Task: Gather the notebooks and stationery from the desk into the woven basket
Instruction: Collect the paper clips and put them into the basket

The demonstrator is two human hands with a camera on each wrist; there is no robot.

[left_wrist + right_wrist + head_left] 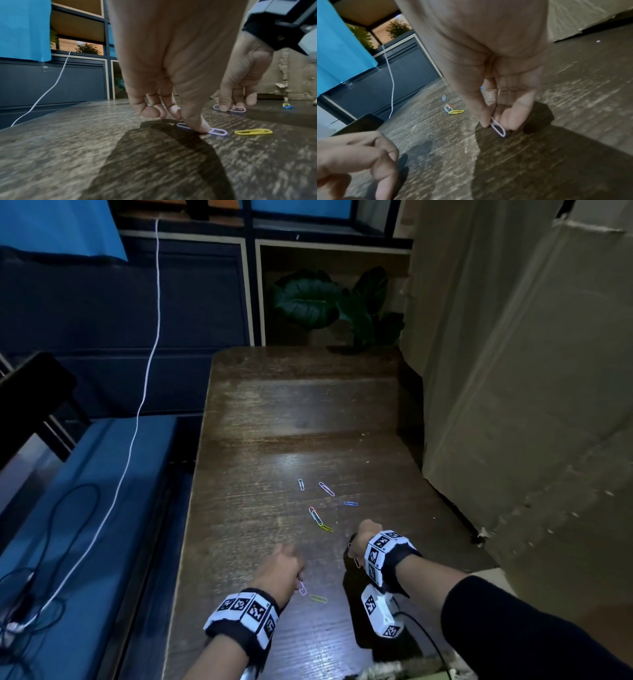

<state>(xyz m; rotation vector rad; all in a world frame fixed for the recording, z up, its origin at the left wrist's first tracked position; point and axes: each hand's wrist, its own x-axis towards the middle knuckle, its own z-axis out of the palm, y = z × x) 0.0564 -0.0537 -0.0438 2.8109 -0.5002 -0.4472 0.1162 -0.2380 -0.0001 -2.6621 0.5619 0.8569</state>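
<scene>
Several coloured paper clips (320, 520) lie scattered on the dark wooden desk (274, 422). My left hand (294, 577) has its fingers curled, and its thumb (197, 125) presses a purple paper clip (217, 132) flat on the desk, with the index fingertip just behind it. A yellow clip (253, 131) lies just to its right. My right hand (494, 121) pinches a pink paper clip (499, 129) between thumb and fingers, its lower end close to the desk. A pale woven edge (394, 667) shows at the bottom of the head view.
A tall cardboard box (513, 371) stands along the desk's right side. A leafy plant (342, 302) sits in the shelf beyond the far end. A white cord (147, 371) hangs at the left over a blue surface (85, 508) with black cables.
</scene>
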